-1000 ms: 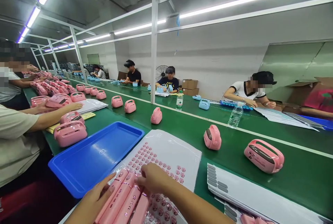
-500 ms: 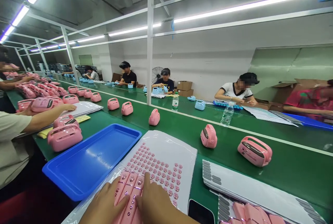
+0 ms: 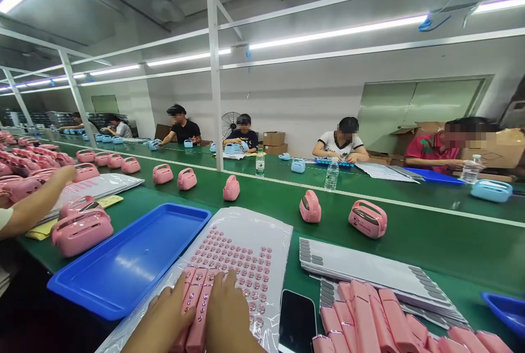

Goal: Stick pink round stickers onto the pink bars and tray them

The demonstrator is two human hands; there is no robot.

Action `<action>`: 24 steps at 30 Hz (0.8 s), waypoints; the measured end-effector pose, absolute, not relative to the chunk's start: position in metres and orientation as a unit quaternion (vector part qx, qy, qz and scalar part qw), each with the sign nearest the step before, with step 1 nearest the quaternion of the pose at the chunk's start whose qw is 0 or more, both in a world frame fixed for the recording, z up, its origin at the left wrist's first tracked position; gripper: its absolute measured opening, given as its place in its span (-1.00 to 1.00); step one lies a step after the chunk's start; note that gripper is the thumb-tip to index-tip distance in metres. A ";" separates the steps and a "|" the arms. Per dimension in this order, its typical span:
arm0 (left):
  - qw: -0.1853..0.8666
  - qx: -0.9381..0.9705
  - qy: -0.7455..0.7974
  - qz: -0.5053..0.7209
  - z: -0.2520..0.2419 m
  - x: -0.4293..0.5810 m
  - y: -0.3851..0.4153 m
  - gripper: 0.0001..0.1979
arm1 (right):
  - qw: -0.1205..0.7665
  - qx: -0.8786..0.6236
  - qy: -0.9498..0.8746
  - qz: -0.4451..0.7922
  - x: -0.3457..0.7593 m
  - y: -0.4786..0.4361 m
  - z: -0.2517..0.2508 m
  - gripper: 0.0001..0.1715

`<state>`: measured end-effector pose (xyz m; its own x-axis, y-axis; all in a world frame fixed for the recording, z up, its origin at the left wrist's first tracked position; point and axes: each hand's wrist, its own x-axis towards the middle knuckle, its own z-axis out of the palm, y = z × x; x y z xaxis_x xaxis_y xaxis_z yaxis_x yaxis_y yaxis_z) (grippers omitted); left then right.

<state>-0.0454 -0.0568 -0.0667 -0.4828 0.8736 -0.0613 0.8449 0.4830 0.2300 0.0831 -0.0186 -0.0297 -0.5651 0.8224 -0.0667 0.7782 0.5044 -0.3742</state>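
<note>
Several long pink parts (image 3: pixel 196 301) with small round shiny buttons lie side by side at the bottom centre. My left hand (image 3: pixel 166 315) grips their left side, its thumb across the front. Against their right side rests my right hand (image 3: pixel 227 309), fingers bent over the far end. Beneath both hands is a white sheet (image 3: pixel 254 227) in clear plastic, with rows of small round pink stickers (image 3: pixel 241 260). To the right of my right hand a phone (image 3: pixel 297 320) with a dark screen lies face up.
A blue tray (image 3: pixel 135 260) is at the left. More pink parts (image 3: pixel 365 315) and white sheets (image 3: pixel 369 271) lie at the right. Pink handled cases (image 3: pixel 368 218) stand along the green belt. A person's arm (image 3: pixel 39 203) reaches in from the left. Other people sit across the belt.
The view has turned right, bringing more of the right-hand pile of pink parts and a blue tray edge into sight. My right hand's outstretched index finger is now bent over the parts.
</note>
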 end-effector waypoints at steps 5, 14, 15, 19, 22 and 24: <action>0.078 0.512 0.852 0.077 -0.065 -0.043 -0.057 -0.34 | 0.075 -0.467 -0.870 0.138 0.091 -0.011 -0.032 -0.39; 0.056 0.510 0.856 0.060 -0.076 -0.037 -0.060 -0.27 | 0.114 -0.495 -0.851 0.136 0.101 -0.002 -0.031 -0.62; 0.053 0.511 0.856 0.061 -0.077 -0.037 -0.061 -0.27 | 0.122 -0.486 -0.852 0.150 0.103 -0.003 -0.033 -0.61; 0.043 0.498 0.862 0.083 -0.077 -0.031 -0.062 -0.31 | 0.161 -0.486 -0.833 0.210 0.114 -0.002 -0.043 -0.56; 0.013 0.505 0.861 0.062 -0.072 -0.023 -0.062 -0.39 | 0.181 -0.478 -0.826 0.239 0.114 -0.005 -0.047 -0.62; -0.006 0.508 0.860 0.044 -0.070 -0.023 -0.062 -0.42 | 0.183 -0.467 -0.828 0.250 0.108 -0.011 -0.047 -0.59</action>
